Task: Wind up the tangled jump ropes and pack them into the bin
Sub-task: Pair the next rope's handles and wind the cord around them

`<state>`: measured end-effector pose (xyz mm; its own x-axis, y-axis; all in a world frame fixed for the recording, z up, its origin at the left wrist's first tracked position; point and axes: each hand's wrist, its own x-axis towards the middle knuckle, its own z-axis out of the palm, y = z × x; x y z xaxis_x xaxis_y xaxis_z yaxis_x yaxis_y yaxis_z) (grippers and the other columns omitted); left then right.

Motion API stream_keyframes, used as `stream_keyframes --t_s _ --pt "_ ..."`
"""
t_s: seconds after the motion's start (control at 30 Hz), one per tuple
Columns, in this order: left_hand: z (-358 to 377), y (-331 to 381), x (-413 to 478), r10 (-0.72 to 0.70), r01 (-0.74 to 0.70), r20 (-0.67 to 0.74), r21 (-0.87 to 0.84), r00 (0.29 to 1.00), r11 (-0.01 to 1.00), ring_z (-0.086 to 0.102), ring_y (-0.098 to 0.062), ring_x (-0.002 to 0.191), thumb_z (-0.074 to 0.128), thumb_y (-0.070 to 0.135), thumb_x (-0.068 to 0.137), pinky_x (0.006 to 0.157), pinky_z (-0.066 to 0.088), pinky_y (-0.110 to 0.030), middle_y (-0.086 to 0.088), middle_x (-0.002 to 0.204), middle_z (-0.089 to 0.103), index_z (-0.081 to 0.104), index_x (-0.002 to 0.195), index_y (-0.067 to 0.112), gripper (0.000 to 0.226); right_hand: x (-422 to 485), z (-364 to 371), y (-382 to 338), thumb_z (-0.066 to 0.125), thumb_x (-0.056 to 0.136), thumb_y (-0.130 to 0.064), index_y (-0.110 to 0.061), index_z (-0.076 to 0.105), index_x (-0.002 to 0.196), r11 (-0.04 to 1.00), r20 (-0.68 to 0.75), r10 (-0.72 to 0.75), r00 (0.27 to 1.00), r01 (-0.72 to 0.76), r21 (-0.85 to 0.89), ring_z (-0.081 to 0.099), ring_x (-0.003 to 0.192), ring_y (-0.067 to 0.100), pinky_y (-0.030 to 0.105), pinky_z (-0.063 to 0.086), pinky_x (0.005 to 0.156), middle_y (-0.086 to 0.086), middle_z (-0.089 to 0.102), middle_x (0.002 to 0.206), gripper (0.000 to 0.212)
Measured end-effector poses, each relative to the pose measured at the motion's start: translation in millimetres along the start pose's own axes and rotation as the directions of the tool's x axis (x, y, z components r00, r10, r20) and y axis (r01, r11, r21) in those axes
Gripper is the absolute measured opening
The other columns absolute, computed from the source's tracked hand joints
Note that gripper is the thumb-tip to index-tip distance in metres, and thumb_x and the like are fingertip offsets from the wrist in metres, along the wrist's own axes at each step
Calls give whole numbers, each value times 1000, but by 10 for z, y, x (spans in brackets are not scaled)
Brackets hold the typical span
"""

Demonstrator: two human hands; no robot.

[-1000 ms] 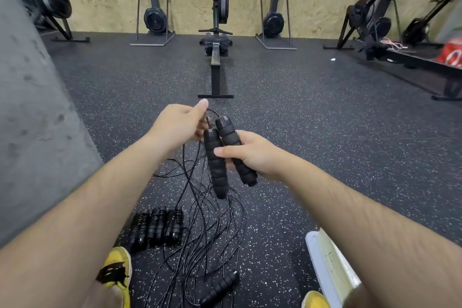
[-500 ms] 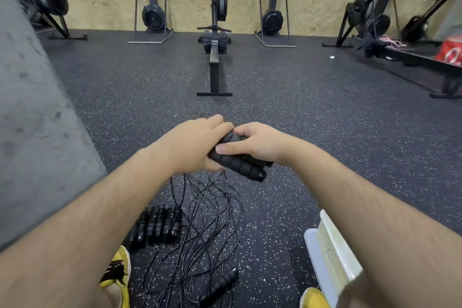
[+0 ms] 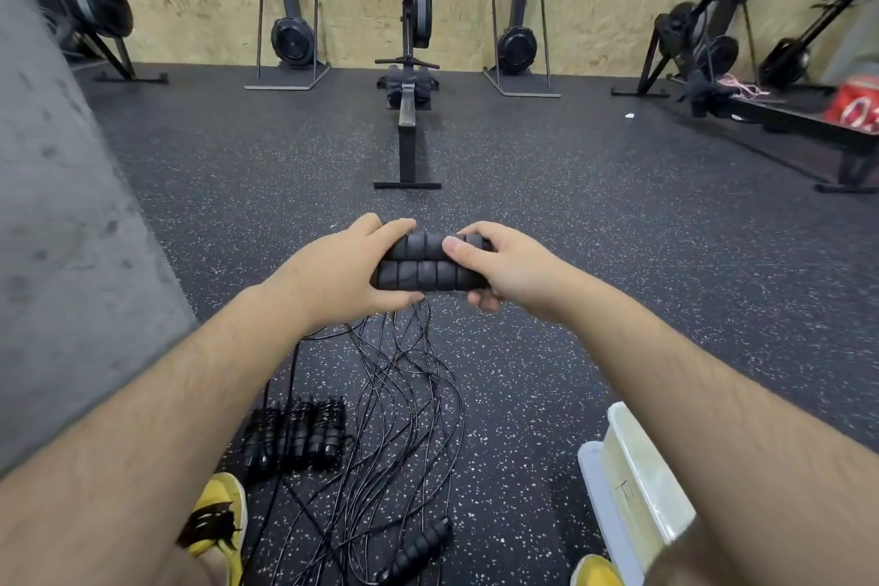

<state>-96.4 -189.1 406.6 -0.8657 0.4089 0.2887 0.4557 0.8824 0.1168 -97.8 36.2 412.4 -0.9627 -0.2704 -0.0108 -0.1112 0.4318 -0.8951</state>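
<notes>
Two black foam jump-rope handles [image 3: 428,269] lie side by side, level, held between both hands at chest height. My left hand [image 3: 342,274] grips their left ends and my right hand [image 3: 499,266] grips their right ends, thumb on top. Thin black cords [image 3: 409,395] hang from the handles down to a tangle on the floor. Several wound black ropes [image 3: 295,435] lie in a row by my left foot. One loose black handle [image 3: 418,547] rests on the floor near the bottom. A pale translucent bin [image 3: 637,481] stands at the lower right, partly hidden by my right arm.
Speckled black rubber floor [image 3: 571,228] all around. A rowing machine [image 3: 409,109] stands straight ahead, with more machines along the plywood wall. A grey concrete pillar [image 3: 57,228] rises on the left. My yellow shoes [image 3: 219,523] are at the bottom.
The two handles have turned from hanging upright in my right hand to lying level. My left hand has closed on their left ends, and both hands have come together.
</notes>
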Motion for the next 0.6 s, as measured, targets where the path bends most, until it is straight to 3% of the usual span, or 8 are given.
stream_keyframes --t_s 0.07,0.13,0.2,0.3,0.33,0.43,0.5,0.6 --pt "-23 16 -1 0 1 -15 28 1000 1000 65 -29 98 72 61 80 83 51 -37 3 116 50 38 148 33 81 -46 -8 -22 64 94 -43 -22 53 120 998 -4 -40 999 40 -56 63 63 14 32 51 59 8 68 92 36" --pt "-50 42 8 -1 3 -42 53 999 999 65 -29 93 71 62 77 80 52 -38 4 107 51 47 135 32 70 -68 -17 -24 77 79 -51 -34 43 134 939 2 -150 989 144 -312 63 96 9 35 54 84 -2 56 119 66" --pt "-69 60 17 1 1 -44 53 999 999 64 -27 90 71 63 75 79 52 -37 5 102 53 52 123 28 63 -58 29 1 78 68 -57 -39 35 140 720 37 -238 970 202 -664 51 117 17 40 47 96 -5 42 131 86" --pt "-73 94 20 16 -14 -29 55 999 998 64 -24 87 61 70 68 76 51 -35 7 95 56 54 107 27 59 -29 124 -23 70 73 -52 -25 48 126 442 -12 -386 923 174 -880 50 109 26 41 48 87 0 47 121 64" --pt "-72 105 21 18 -16 -28 61 999 998 64 -24 85 54 74 64 75 51 -34 8 93 57 53 103 27 61 -12 144 -35 68 75 -48 -21 51 117 432 -27 -414 910 170 -885 50 105 27 41 48 83 1 48 116 53" --pt "-66 114 37 44 -38 -49 104 998 994 60 -23 83 43 76 62 71 47 -33 8 88 56 54 97 24 64 4 174 -46 66 80 -36 -19 45 97 569 -23 -349 937 192 -800 54 98 28 38 46 73 1 52 103 31" --pt "-40 93 52 148 -122 -115 204 982 971 56 -24 84 45 75 67 73 47 -36 4 86 58 59 97 20 64 13 179 -42 64 81 -30 -19 43 95 601 -13 -315 949 189 -777 55 95 30 38 45 73 1 51 98 27" --pt "-4 98 52 238 -185 -188 262 953 947 56 -27 90 48 73 77 78 48 -41 -1 97 61 62 116 13 73 5 171 -51 63 82 -24 -14 47 103 610 -28 -328 944 189 -769 54 98 30 39 45 78 5 53 106 28"
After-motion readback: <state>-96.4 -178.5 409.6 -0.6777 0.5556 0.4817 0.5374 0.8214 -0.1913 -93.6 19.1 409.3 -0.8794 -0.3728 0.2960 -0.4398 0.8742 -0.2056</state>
